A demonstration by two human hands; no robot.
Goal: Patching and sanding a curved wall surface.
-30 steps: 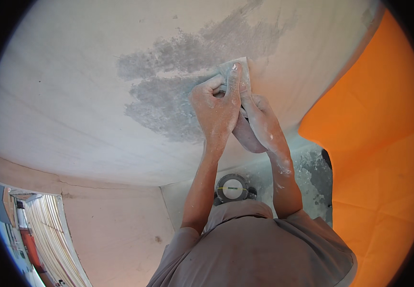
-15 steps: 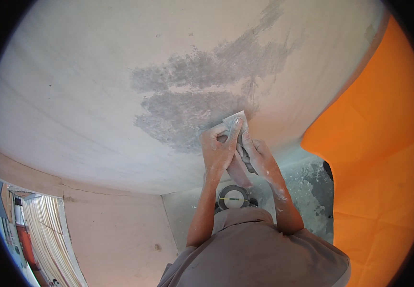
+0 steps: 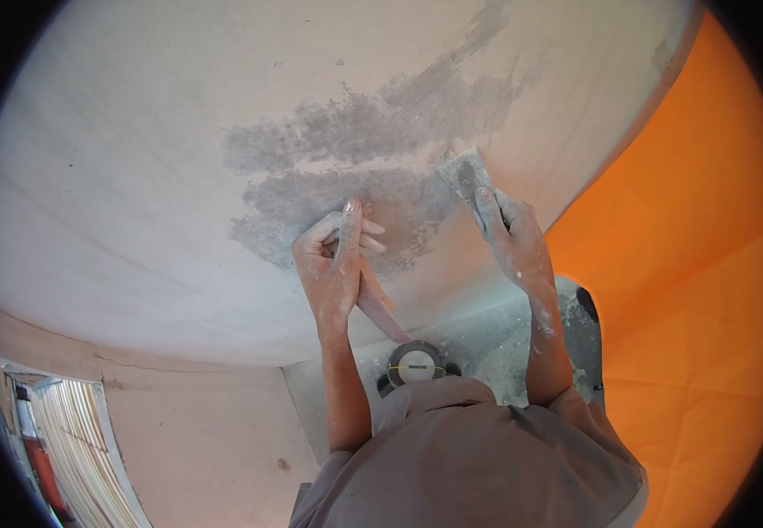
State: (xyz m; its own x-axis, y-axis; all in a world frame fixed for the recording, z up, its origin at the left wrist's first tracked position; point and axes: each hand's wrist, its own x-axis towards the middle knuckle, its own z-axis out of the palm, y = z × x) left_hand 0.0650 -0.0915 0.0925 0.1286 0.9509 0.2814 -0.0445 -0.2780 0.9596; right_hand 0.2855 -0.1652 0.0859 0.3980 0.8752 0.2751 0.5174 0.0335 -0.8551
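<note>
My right hand (image 3: 518, 238) grips a putty knife (image 3: 465, 176) by its handle. Its pale, smeared blade is against or just off the wall, at the right end of a rough grey patch (image 3: 328, 207). To the left, my left hand (image 3: 333, 255) is raised before that patch, thumb up and fingers curled. A pinkish, sheet-like strip (image 3: 381, 312) hangs below its fingers and seems held there; its exact kind I cannot make out. White dust and smears coat both hands.
A pale wall (image 3: 135, 202) fills the far side. Below stands a round dark-rimmed bucket (image 3: 416, 363) with a pale inside, on a blotched grey floor (image 3: 504, 352). An orange sheet (image 3: 681, 308) hangs at the right. Whitish slats (image 3: 82, 440) show at lower left.
My hands were together around the putty knife; now they are apart. The right hand has carried the knife up and right, while the left has moved left with the strip below it.
</note>
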